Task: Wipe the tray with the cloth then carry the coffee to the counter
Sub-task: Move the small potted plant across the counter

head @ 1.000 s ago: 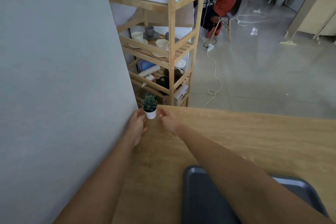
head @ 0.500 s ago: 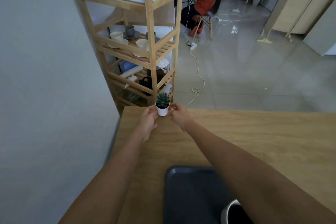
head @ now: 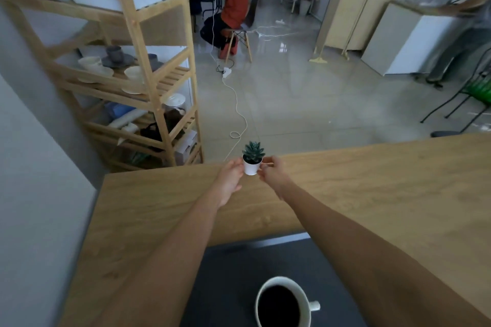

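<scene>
Both hands (head: 251, 175) clamped on succulent pot (head: 252, 166) at surface (head: 372, 180) far edge; wiping tray (head: 231, 273) not begun, needs cloth, w/ coffee cup (head: 283, 302) moved first.

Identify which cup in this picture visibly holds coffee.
The white cup on the dark tray, nearest the camera: it is full of black liquid. The cups on the wooden shelf show no contents.

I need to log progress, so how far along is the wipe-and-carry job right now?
Nothing of it looks done: no cloth is in view, so the dark tray shows no sign of wiping. Both hands are busy elsewhere: the left hand and right hand flank the small potted succulent at the wooden table edge. The full coffee cup sits on the tray, uncarried.
</scene>
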`<action>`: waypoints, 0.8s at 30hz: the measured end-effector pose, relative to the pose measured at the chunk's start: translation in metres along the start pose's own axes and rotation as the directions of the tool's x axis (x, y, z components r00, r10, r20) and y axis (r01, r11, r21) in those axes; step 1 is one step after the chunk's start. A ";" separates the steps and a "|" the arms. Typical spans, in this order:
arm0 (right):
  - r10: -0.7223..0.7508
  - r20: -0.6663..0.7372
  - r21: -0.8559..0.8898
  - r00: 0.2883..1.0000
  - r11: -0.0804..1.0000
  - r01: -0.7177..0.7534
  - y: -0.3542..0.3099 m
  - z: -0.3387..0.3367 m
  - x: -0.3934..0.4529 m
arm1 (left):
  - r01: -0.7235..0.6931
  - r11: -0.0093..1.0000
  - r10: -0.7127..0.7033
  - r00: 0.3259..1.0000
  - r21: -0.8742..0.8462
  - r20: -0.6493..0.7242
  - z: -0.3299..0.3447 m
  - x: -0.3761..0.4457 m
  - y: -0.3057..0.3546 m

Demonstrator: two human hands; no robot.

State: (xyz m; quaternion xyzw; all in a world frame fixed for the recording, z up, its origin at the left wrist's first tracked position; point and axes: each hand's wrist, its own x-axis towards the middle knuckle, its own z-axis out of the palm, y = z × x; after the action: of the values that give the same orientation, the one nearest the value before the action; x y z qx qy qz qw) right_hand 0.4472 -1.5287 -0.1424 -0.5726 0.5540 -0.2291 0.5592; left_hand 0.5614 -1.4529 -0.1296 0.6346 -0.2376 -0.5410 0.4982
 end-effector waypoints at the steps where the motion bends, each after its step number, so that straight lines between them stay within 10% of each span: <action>1: 0.003 -0.011 0.001 1.000 1.000 -0.003 0.004 -0.012 0.001 | 0.005 1.000 -0.005 1.000 0.009 0.019 0.011 0.002 0.001; 24: 0.040 -0.253 0.046 0.967 0.998 -0.029 0.078 -0.192 0.049 | 0.064 0.987 -0.097 0.969 0.146 0.228 0.197 0.069 -0.005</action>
State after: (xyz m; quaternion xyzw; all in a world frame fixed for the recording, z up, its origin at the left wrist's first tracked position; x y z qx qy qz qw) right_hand 0.2622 -1.6280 -0.1777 -0.5168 0.6260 -0.3024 0.4996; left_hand 0.3993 -1.5827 -0.1485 0.6084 -0.3054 -0.6142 0.3991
